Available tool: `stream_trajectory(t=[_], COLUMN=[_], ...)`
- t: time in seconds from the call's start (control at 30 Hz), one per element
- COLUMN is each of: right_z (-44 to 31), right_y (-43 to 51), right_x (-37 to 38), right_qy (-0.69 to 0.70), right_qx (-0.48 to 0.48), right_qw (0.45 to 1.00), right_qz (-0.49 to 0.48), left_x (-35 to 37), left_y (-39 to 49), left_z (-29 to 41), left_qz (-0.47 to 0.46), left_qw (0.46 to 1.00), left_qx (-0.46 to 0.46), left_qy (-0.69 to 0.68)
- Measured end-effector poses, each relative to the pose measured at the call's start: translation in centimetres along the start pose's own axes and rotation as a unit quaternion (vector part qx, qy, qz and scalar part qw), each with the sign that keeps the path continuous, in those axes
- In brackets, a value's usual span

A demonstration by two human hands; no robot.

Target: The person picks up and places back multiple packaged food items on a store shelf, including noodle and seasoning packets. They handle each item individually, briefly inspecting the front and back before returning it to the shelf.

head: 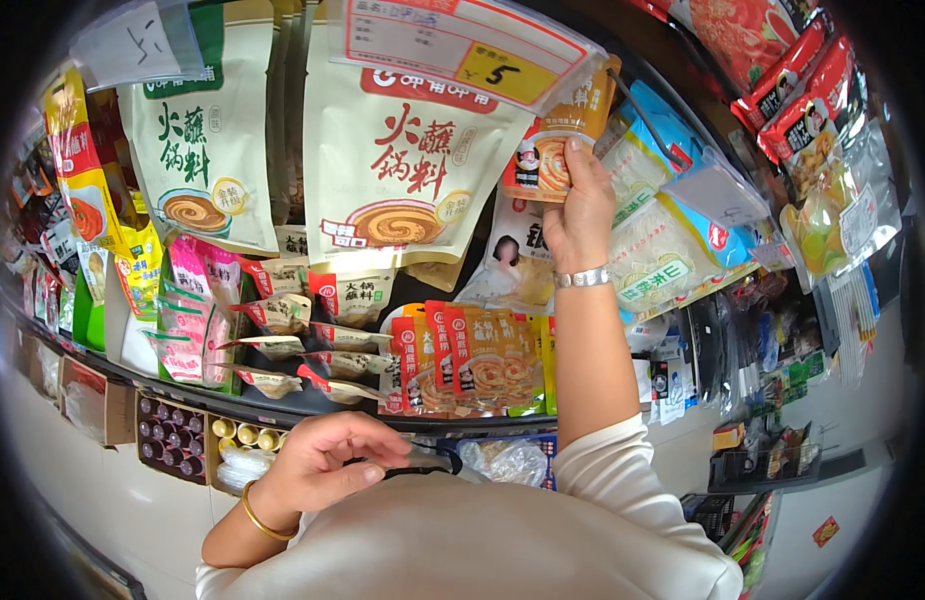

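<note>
My right hand (582,214) is raised to the upper shelf area and holds an orange hot pot dipping sauce packet (541,169) by its lower right part, thumb on its front. The packet's top lies behind a price tag (462,56) and near a metal display hook. To its left hangs a large cream dipping sauce bag (410,165). Below, similar orange packets (470,360) stand in a row on the shelf. My left hand (335,457) is in front of my body below the shelf edge, fingers curved and apart, with nothing visible between them.
Another cream bag (200,150) hangs left. Small foil sauce packets (275,330) and pink bags (192,322) stand on the shelf (312,416). Noodle bags (642,262) hang right of my right wrist. Boxes of bottles (170,439) sit below, and a black basket (766,465) stands at right.
</note>
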State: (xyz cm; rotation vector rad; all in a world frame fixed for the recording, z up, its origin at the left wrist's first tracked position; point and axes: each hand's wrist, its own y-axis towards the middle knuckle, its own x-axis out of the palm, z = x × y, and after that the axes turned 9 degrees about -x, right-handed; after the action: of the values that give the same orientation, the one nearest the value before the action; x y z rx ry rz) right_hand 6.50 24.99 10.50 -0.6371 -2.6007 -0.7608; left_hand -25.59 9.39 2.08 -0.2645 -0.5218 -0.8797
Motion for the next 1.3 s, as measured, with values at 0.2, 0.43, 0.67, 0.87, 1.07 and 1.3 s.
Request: stream_trajectory(t=[0.2,0.43,0.67,0.87,1.07,1.3], right_z=[2.1,2.2,2.7,3.2,3.0,3.7], right_y=[-5.7,-13.9,-19.7,-19.8,-19.2,-20.4], right_x=[-3.4,-17.2,-25.7,-22.4,-19.7,-17.5], right_qy=[-0.015,-0.206,-0.599,-0.665,-0.695,-0.716], right_qx=[0.105,0.133,0.144,0.155,0.136,0.084], right_qw=[0.994,0.969,0.778,0.707,0.681,0.655], right_qz=[0.016,-0.014,-0.123,-0.186,-0.186,-0.224], left_x=[0.4,0.8,1.6,2.1,2.3,1.8], left_y=[0.0,0.3,1.9,2.9,2.6,1.8], left_z=[-0.6,-1.0,-1.4,-1.4,-1.6,-1.6], left_qz=[0.006,0.057,0.040,-0.017,-0.002,0.011], left_qw=[1.000,0.998,0.998,0.998,0.999,0.999], left_qx=[-0.002,-0.011,-0.039,-0.039,-0.039,-0.033], left_qy=[-0.002,0.016,0.038,0.035,0.035,0.034])
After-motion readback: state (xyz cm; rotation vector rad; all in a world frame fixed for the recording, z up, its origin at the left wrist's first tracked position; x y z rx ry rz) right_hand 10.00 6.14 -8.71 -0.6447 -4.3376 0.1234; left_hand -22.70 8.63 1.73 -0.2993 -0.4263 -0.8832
